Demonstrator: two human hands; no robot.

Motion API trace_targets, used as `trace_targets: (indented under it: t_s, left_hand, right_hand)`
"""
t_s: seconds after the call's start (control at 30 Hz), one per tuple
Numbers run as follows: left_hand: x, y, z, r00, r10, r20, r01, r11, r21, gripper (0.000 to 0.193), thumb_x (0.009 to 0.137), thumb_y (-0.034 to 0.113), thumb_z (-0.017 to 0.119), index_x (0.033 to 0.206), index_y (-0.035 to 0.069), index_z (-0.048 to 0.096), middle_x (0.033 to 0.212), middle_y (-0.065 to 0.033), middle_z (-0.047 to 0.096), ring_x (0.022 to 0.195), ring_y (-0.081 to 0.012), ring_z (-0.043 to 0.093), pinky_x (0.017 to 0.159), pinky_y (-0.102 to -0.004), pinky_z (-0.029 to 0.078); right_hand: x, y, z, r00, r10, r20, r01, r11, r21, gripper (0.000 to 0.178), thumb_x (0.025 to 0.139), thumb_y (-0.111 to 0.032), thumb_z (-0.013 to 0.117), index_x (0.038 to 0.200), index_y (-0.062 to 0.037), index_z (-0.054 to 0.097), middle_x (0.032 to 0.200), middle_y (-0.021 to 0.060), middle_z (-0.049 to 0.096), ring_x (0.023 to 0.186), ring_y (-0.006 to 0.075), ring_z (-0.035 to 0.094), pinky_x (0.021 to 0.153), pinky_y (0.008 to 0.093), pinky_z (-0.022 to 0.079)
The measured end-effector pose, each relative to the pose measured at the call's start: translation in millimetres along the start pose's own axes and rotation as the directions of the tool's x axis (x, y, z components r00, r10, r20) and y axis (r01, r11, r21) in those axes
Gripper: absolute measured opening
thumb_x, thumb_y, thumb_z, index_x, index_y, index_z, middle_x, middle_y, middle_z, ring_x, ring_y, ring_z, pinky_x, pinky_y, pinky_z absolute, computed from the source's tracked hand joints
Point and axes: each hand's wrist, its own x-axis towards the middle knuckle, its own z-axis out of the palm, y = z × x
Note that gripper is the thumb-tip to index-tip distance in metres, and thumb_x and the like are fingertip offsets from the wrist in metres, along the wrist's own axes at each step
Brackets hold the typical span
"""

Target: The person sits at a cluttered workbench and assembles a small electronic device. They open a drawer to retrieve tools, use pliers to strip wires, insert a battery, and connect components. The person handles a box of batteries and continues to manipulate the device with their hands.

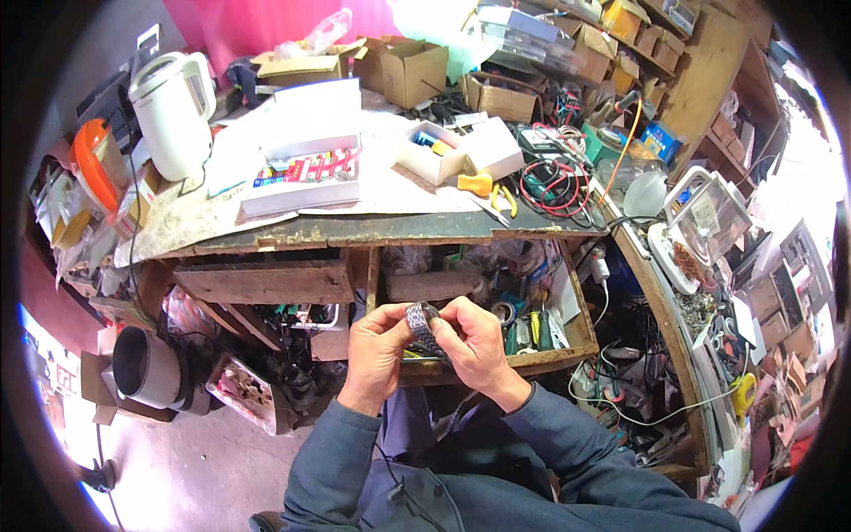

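Observation:
A small roll of dark tape, its outer side grey and patterned, is held up in front of my body. My left hand pinches it from the left, thumb and fingers closed on its edge. From the other side my right hand grips it, with the thumb against the roll. Just beyond and below my hands, the open drawer holds clear plastic bags, a lighter tape roll and several pliers with yellow and green handles. My fingers hide part of the roll.
On the bench stand a white box of colourful small packs, an open white box, yellow-handled pliers, tangled red and black leads and a white kettle-like jug. A cluttered side shelf curves along the right.

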Motion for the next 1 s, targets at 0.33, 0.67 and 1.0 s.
trace_targets:
  t_s: [0.33, 0.67, 1.0]
  left_hand:
    - [-8, -8, 3, 0.98, 0.201, -0.001, -0.191, 0.931, 0.31, 0.015, 0.089, -0.003, 0.074, 0.104, -0.002, 0.076, 0.096, -0.005, 0.075, 0.086, -0.0097, 0.068, 0.079, -0.0245, 0.055]
    - [-28, 21, -1, 0.981, 0.188, -0.044, -0.156, 0.906, 0.392, 0.014, 0.083, -0.009, 0.077, 0.095, -0.003, 0.074, 0.089, -0.0059, 0.075, 0.08, -0.0099, 0.068, 0.074, -0.023, 0.055]
    - [-43, 35, 13, 0.983, 0.176, -0.053, -0.157, 0.954, 0.255, 0.017, 0.08, -0.011, 0.078, 0.094, -0.002, 0.074, 0.086, -0.0044, 0.073, 0.076, -0.0102, 0.067, 0.072, -0.0228, 0.055]
  right_hand:
    - [4, -5, -15, 0.979, -0.128, 0.156, 0.163, 0.958, -0.236, 0.024, 0.099, -0.008, 0.062, 0.121, -0.001, 0.067, 0.105, 0.0146, 0.069, 0.09, 0.0248, 0.065, 0.084, 0.0321, 0.052]
    - [7, -37, -22, 0.918, -0.12, 0.378, 0.223, 0.944, -0.242, 0.026, 0.099, -0.009, 0.059, 0.125, -0.0037, 0.065, 0.1, 0.0171, 0.067, 0.089, 0.0333, 0.059, 0.084, 0.0415, 0.045]
    - [-4, -53, -12, 0.934, -0.077, 0.35, 0.069, 0.997, 0.035, 0.022, 0.101, -0.005, 0.056, 0.122, -0.0004, 0.06, 0.096, 0.0203, 0.069, 0.087, 0.0371, 0.07, 0.077, 0.0395, 0.054]
